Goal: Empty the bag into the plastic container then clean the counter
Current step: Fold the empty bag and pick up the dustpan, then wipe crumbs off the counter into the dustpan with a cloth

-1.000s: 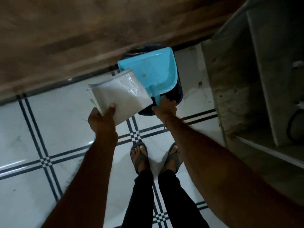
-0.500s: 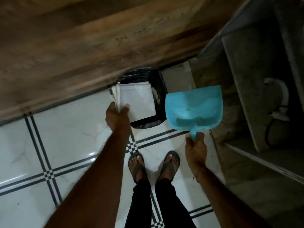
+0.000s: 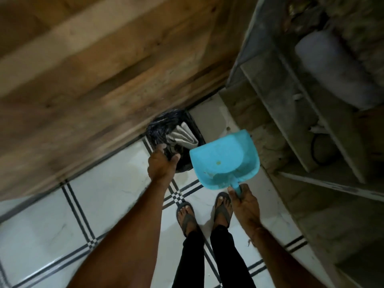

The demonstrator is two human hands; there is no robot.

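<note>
Left arm stretched forward and down. Left hand (image 3: 163,165) hovers over the near rim of the black bin (image 3: 156,129), thumb apart from loosely spread fingers, nothing in its grasp. Whether it touches the rim: cannot tell.

Right arm lower and nearer the body. Right hand (image 3: 245,204) curls round the handle of the blue dustpan (image 3: 224,161), pan tilted, mouth pointing away. A few small specks lie inside the pan.

Bin stands on the tiled floor (image 3: 108,183) against a wooden panel (image 3: 99,75). It is lined in black. The bag (image 3: 182,136), pale and crumpled, lies inside it.

Stone shelves (image 3: 291,113) to the right, contents dim and blurred.
</note>
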